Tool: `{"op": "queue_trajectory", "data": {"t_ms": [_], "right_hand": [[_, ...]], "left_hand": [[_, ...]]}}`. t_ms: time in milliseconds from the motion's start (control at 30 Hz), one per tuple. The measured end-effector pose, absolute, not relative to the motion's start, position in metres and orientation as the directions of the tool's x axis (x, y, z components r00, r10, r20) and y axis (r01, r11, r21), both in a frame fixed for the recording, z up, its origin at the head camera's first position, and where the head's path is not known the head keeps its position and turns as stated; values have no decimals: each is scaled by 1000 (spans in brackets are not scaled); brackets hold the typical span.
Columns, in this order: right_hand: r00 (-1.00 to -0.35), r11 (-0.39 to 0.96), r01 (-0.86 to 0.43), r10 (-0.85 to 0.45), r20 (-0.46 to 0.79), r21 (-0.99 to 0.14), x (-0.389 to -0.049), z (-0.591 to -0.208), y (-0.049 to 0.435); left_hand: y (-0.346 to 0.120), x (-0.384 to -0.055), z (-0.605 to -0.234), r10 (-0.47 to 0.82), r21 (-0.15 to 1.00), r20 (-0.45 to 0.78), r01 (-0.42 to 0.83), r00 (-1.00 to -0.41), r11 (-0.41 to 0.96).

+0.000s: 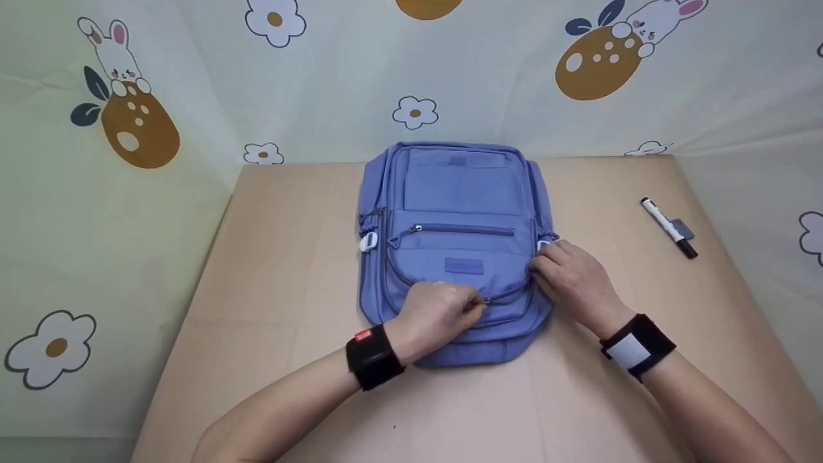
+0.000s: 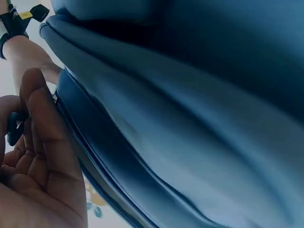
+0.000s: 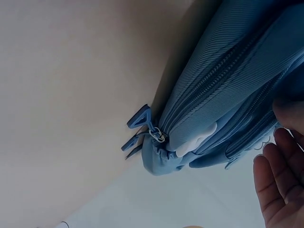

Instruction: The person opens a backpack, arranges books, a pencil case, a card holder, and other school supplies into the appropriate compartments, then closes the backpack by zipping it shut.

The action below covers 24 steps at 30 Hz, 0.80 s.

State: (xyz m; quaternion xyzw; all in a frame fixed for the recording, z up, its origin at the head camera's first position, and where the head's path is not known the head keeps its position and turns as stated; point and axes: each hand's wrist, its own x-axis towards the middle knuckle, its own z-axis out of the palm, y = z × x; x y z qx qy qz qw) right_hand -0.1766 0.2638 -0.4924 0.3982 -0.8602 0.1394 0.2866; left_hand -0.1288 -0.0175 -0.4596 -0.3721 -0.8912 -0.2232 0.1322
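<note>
A blue backpack (image 1: 466, 190) lies front side up on the table, its front pocket (image 1: 424, 260) edged by a curved zipper. My left hand (image 1: 440, 315) pinches that zipper's pull near the pocket's lower right; in the left wrist view the dark blue pull (image 2: 15, 128) shows between thumb and fingers. At the backpack's right side, my right hand (image 1: 572, 276) pinches the fabric at the pocket's edge, just below a white buckle (image 1: 545, 244). From the right wrist view, the thumb and fingers (image 3: 273, 178) meet at the fabric beside the zippers, other fingers extended.
A black-and-white marker (image 1: 665, 225) lies on the table (image 1: 296, 257) to the right, with a small grey piece (image 1: 682, 229) against it. A patterned curtain (image 1: 347, 64) encloses the back and sides. Another white buckle (image 1: 368, 242) hangs on the backpack's left side.
</note>
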Motion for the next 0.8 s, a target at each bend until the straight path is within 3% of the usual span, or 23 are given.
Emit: {"op": "queue_trajectory", "data": {"t_ms": [167,567,800], "right_hand": [[-527,656,-755,-585,616,-23,-176,-494,263],[-528,665,-747,-588,612,-5,-177,-496,263],[-541,672,-740,-581,608,-16,-175,-497,264]], "left_hand": [[6,-133,-459,632,207,425,750,-648,629],[-7,-125,-456,688,177,334,760,-644,625],[-42,-127,-449,699,129,441,810,-563,572]]}}
